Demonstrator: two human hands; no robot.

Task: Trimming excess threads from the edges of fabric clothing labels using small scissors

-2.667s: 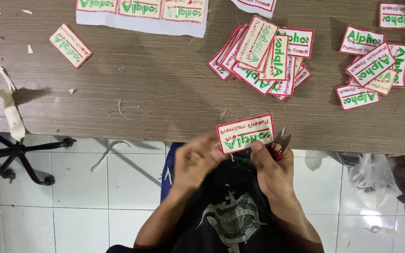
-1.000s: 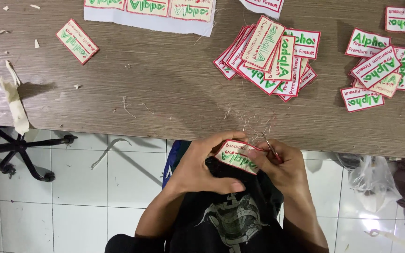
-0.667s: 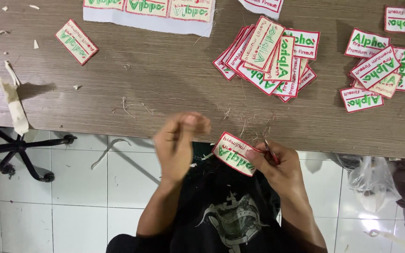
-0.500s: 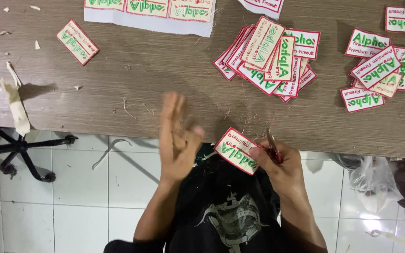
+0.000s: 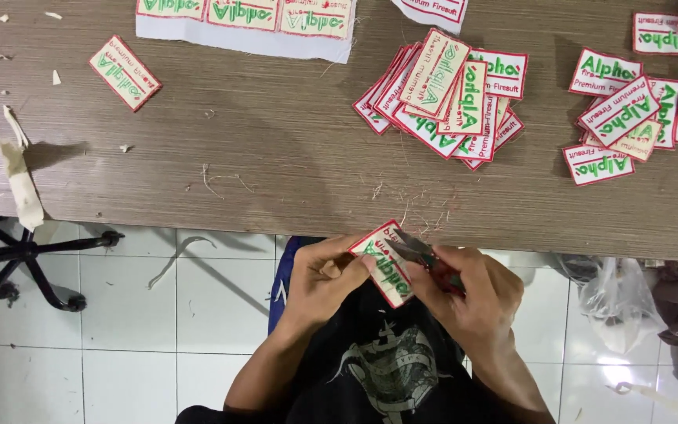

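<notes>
The left hand (image 5: 319,275) holds an embroidered patch (image 5: 384,261), white with a red border and green lettering, just below the near edge of the tabletop (image 5: 276,157), above the person's lap. Its fingers are clamped on the patch's 9 o'clock edge. Half a second ago this hand was raised off the patch with its fingers spread; it has since returned and closed on it.

The right hand (image 5: 468,294) has its fingers closed around a small red-handled thread snipper (image 5: 425,255). The metal tip lies on the patch face, pointing toward 10 o'clock. The patch is tilted, its long axis running from 11 o'clock to 5 o'clock, much as it was in the earlier frames.

On the tabletop, loose thread clippings (image 5: 421,216) lie at 12 o'clock from the hands, near the edge. A fanned pile of patches (image 5: 445,102) lies farther out at 12 o'clock, and a second pile (image 5: 637,110) at 2 o'clock. A single patch (image 5: 125,72) lies at 10 o'clock, and an uncut strip of patches (image 5: 245,20) at 11 o'clock. None of these has shifted.
</notes>
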